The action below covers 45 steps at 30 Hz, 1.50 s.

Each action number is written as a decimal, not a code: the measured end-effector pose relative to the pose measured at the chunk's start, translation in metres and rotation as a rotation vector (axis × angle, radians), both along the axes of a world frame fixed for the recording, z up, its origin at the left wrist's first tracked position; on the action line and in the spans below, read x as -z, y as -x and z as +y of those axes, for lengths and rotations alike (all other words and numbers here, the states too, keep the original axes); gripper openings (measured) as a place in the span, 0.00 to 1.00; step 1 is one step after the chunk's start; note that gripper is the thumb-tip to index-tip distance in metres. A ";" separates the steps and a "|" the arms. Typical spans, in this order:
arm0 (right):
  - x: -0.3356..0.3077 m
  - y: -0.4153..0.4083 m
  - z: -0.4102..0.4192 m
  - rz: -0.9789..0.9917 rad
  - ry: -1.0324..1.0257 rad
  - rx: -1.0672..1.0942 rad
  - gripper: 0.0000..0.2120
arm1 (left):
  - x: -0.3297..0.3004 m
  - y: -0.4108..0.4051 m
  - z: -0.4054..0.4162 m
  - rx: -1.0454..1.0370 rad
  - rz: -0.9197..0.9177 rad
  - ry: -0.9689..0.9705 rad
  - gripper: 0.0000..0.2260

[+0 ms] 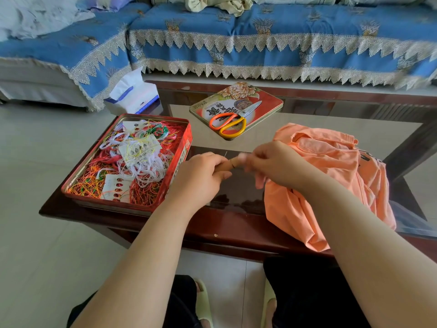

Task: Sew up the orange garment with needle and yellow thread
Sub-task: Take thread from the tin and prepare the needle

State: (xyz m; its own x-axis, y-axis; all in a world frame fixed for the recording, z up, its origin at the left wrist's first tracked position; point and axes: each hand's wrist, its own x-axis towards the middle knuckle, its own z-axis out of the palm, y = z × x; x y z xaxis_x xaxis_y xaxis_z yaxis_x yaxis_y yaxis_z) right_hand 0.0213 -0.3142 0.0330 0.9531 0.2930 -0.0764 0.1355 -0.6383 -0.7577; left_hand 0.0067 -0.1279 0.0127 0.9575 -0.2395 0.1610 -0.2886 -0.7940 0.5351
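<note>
The orange garment (331, 176) lies crumpled on the right part of the glass-topped table (236, 223). Over the table's middle, my left hand (201, 176) grips a small tan tube (228, 165). A thin dark needle (226, 154) seems to stick up just above it. My right hand (274, 164) comes in from the garment side, and its blurred fingertips pinch the tube's right end. Yellow thread (139, 150) lies among tangled threads in the open red tin (165, 192) on the left. No thread shows between my hands.
The tin's lid (267, 100) lies at the back of the table with orange-and-yellow scissors (233, 120) on it. A tissue pack (134, 93) stands at the back left corner. A blue-covered sofa (260, 39) runs behind the table. My knees and slippers are below its front edge.
</note>
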 end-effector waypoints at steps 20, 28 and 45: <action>0.025 0.024 0.124 -0.193 0.006 0.051 0.12 | -0.031 -0.007 0.090 -0.653 -0.285 0.212 0.09; 0.043 0.015 0.172 -0.355 0.112 -0.071 0.28 | -0.016 -0.028 0.111 -0.687 -0.405 0.172 0.07; 0.020 -0.049 0.089 0.029 -0.095 0.111 0.07 | -0.007 -0.112 0.073 -0.418 -0.043 -0.306 0.08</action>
State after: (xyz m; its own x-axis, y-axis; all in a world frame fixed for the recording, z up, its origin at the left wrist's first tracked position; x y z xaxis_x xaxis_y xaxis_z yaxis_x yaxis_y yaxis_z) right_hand 0.0699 -0.2255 0.0131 0.9778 0.1932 -0.0812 0.0453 -0.5731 -0.8182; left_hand 0.1192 -0.0551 0.0198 0.9755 0.1199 0.1847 0.0702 -0.9644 0.2551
